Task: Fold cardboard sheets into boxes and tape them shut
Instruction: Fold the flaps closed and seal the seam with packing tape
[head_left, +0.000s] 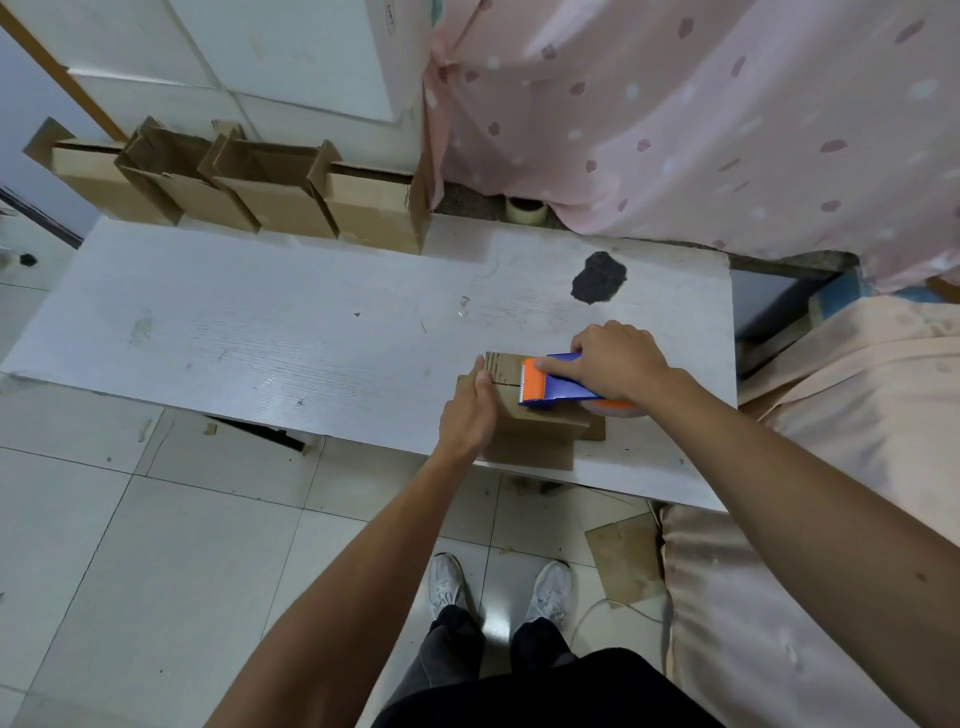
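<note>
While the right hand (618, 364) grips a blue-and-orange plastic tape dispenser (553, 387), the left hand (466, 415) clasps the small brown cardboard box (532, 439) beneath that dispenser; light and crushable, probably best braced by its side walls.

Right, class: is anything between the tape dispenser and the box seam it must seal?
Nothing visible. The right hand holds the tape dispenser on the box top, orange end at the seam; the left hand grips the box's left side, beside the seam.
</note>
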